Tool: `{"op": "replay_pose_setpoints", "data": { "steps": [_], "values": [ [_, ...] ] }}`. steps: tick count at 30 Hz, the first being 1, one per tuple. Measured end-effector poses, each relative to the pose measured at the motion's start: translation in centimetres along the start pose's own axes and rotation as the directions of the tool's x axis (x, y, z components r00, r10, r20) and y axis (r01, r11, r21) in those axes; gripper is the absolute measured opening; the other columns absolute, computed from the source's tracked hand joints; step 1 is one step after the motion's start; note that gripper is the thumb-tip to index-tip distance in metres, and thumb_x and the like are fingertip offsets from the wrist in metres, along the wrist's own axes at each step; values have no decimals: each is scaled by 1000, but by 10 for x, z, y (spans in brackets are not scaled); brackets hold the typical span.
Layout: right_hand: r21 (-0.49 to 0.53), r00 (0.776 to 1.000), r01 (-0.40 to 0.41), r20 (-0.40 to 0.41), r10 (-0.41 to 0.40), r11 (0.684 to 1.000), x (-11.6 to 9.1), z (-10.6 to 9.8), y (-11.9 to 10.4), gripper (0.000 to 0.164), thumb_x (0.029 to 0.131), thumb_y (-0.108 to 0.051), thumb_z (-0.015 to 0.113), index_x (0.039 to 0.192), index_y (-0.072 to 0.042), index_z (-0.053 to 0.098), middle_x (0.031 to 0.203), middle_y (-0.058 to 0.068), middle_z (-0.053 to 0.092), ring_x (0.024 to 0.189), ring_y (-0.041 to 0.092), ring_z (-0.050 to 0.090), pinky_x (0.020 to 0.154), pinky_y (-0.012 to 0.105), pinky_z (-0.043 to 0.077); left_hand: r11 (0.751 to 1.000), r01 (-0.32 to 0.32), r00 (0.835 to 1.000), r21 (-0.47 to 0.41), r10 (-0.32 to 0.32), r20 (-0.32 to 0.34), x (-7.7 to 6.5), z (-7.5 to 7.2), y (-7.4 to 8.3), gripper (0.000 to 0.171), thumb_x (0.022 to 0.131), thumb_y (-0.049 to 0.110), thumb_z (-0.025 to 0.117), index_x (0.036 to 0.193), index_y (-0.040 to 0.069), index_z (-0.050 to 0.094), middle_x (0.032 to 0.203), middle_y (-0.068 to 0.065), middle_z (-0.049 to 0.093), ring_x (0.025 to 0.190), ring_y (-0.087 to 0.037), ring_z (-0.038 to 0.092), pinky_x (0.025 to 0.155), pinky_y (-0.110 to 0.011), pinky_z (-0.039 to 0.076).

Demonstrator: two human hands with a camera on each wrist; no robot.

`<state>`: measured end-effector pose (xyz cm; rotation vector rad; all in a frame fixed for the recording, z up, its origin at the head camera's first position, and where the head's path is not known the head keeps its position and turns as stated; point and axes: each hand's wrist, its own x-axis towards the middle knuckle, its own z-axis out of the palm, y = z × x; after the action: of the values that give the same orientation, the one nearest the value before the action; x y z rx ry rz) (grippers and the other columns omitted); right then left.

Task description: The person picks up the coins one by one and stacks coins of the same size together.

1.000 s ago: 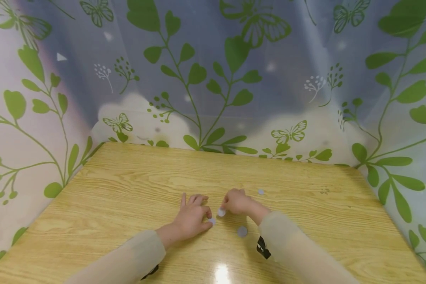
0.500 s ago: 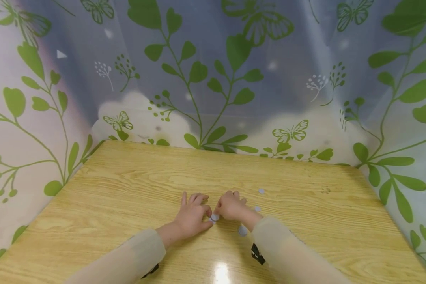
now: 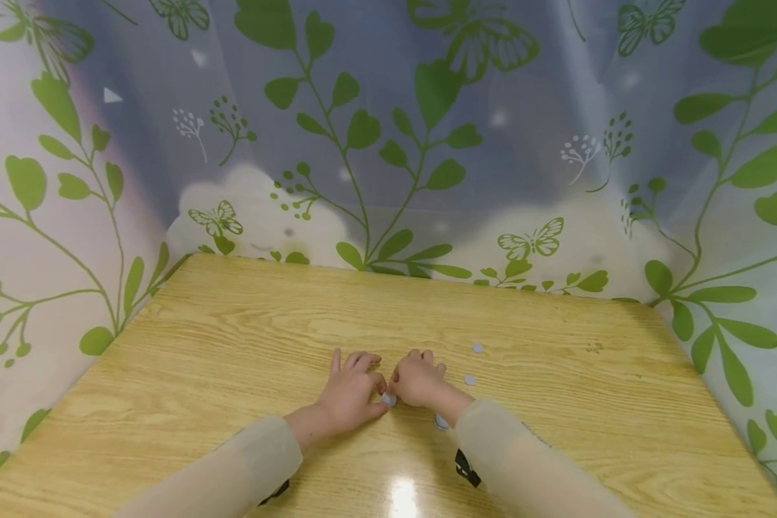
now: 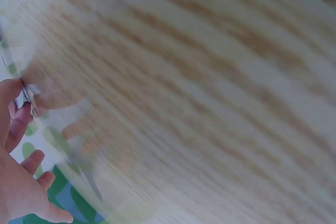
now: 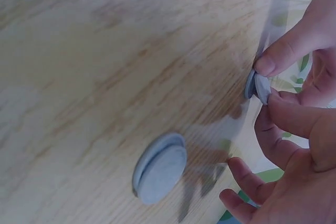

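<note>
Near the middle of the table in the head view, my hands meet over two light grey round discs. My left hand point(image 3: 350, 399) pinches the lower disc point(image 5: 249, 85) by its edge, thumb and index finger on either side, other fingers spread. Thumb and index finger of my right hand point(image 3: 417, 380) hold the upper disc point(image 5: 262, 88), which overlaps the lower one at a slight tilt in the right wrist view. In the left wrist view the left hand point(image 4: 18, 182) shows at the left edge, the discs partly hidden by its fingers.
A pair of stacked discs point(image 5: 161, 174) lies off-centre on each other just below the right wrist. Two small single discs, a nearer one point(image 3: 470, 380) and a farther one point(image 3: 477, 348), lie right of the right hand. A leaf-patterned curtain point(image 3: 388, 216) borders the wooden table point(image 3: 265, 316).
My right hand has moved left and carried its disc onto the one at the left hand. A small disc formerly hidden behind the right hand now shows. The left hand stays put.
</note>
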<state>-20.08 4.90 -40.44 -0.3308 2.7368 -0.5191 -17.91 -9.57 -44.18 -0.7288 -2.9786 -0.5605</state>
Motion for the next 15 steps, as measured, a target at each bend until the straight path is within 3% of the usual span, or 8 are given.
{"op": "replay_pose_setpoints", "data": {
  "steps": [15],
  "values": [
    [-40, 999, 19, -47, -20, 999, 4, 6, 3, 18, 86, -21, 66, 70, -13, 67, 97, 9, 52, 100, 30, 40, 90, 58, 30, 1000, 1, 1000, 30, -2, 7, 0, 2, -1, 16, 81, 35, 71, 83, 20, 68, 134, -12, 50, 129, -33, 39, 104, -71, 15]
  ]
}}
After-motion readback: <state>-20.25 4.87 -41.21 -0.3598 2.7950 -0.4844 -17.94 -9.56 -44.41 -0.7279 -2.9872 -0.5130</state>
